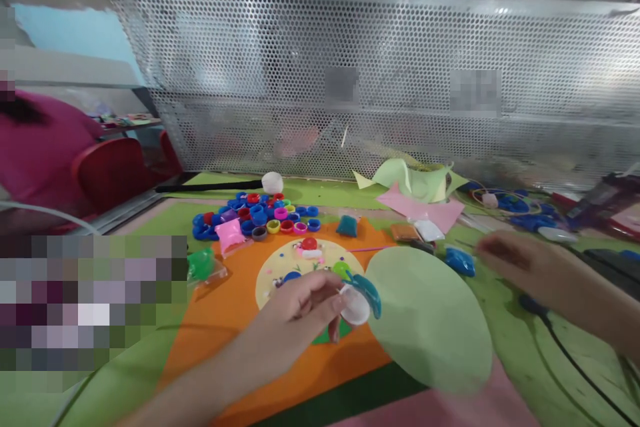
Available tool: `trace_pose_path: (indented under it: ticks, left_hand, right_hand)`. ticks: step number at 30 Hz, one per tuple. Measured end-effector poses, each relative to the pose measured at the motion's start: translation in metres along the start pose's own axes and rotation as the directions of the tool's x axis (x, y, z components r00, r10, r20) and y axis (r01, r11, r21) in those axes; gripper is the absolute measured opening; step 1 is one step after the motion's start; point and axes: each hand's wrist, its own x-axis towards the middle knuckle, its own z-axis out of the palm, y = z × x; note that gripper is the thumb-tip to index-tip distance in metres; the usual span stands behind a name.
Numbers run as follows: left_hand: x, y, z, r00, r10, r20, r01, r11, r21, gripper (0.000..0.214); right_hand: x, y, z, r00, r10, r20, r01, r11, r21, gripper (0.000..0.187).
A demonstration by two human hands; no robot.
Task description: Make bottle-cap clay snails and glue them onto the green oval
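Observation:
My left hand [313,307] is closed in a pinch on a white bottle cap [356,307], above the orange sheet. A glossy teal strip [369,295] sticks out beside the cap; whether it is attached cannot be told. Under and behind this hand lies a cream paper circle [273,263] bearing a red cap [309,244], a lime green piece [342,270] and small decorations, partly hidden by my fingers. My right hand [515,267] hovers at the right, close to a blue clay packet [459,261]; its fingertips are blurred and mostly turned away.
Several coloured bottle caps [259,215] lie heaped behind the circle. Around them are a pink packet [231,235], a green packet [201,265] and a teal packet [347,225]. A pale green paper oval [430,320] lies right of centre. A perforated metal panel [310,47] stands behind.

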Motion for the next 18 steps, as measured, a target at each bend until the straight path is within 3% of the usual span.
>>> trace_pose_path:
  ticks: [2, 6, 11, 15, 18]
  left_hand:
    - [0.001, 0.0, 0.001, 1.0, 0.01, 0.01, -0.01, 1.0, -0.009, 0.022]
    - [0.003, -0.002, 0.001, 0.999, 0.019, 0.031, -0.017, 0.998, -0.064, 0.028]
    - [0.005, -0.004, 0.004, 0.998, 0.014, 0.061, -0.002, 0.982, -0.19, 0.035]
    - [0.005, -0.007, 0.01, 0.991, 0.002, 0.134, 0.031, 0.969, -0.245, 0.043]
    - [0.006, -0.013, 0.015, 0.989, -0.012, 0.144, 0.045, 0.972, -0.229, 0.048]
  right_hand:
    - [0.011, -0.018, 0.013, 0.955, -0.143, 0.259, 0.116, 0.986, 0.116, 0.01]
    - [0.013, -0.055, 0.044, 0.866, -0.342, 0.364, 0.193, 0.901, 0.389, 0.034]
    - [0.0, -0.068, 0.075, 0.842, -0.389, 0.374, 0.156, 0.838, 0.522, 0.045]
    - [-0.008, -0.061, 0.081, 0.85, -0.459, 0.258, 0.235, 0.769, 0.594, 0.039]
    - [-0.011, -0.06, 0.08, 0.87, -0.448, 0.208, 0.224, 0.733, 0.642, 0.033]
